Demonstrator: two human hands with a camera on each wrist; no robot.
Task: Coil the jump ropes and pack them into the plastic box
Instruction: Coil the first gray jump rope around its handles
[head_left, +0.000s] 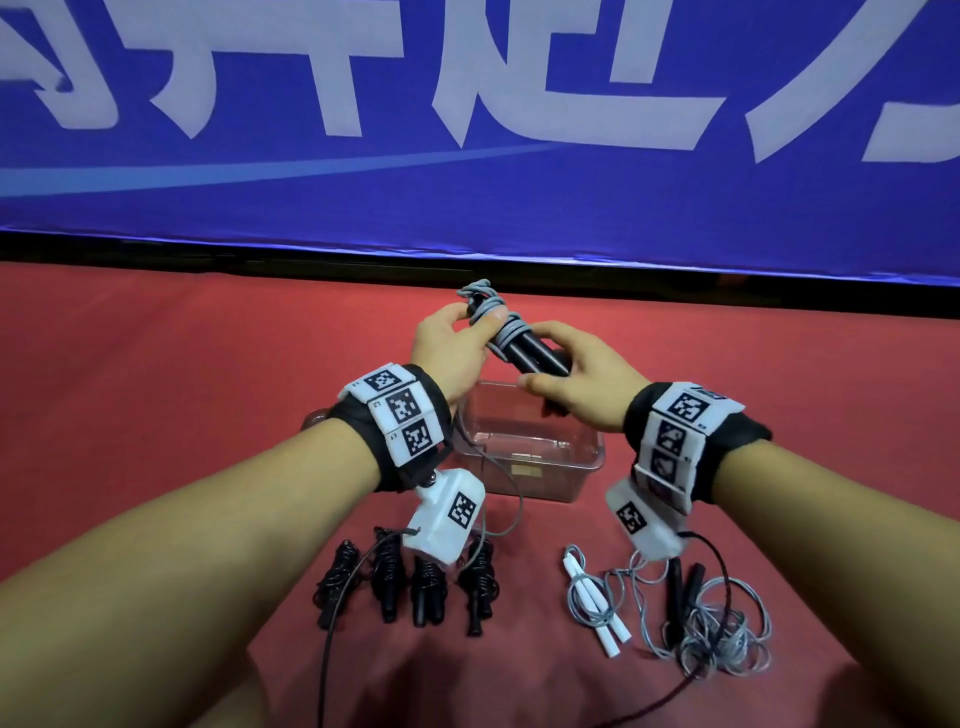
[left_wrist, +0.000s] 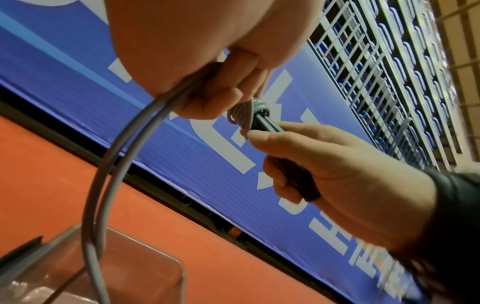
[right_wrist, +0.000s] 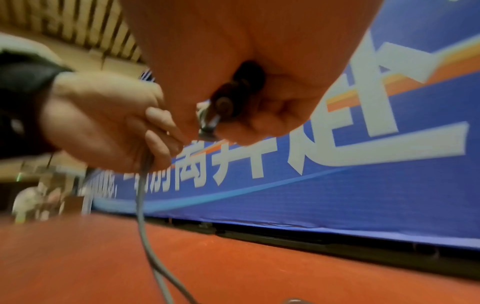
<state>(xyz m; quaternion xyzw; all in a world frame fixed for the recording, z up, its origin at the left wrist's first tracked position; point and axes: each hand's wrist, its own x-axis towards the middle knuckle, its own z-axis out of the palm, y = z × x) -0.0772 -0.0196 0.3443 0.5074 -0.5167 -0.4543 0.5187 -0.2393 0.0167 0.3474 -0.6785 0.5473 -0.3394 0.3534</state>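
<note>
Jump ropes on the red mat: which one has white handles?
The grey-corded rope with white handles, right of the four black bundles; the loose tangle beside it has black handles.

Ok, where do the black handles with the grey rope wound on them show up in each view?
Head: black handles at centre, above the plastic box, held between left hand and right hand.
Left wrist: right of centre, running into the right hand.
Right wrist: only the butt ends, upper centre, in the right hand's palm.
Shared landmark: the blue banner behind.
</note>
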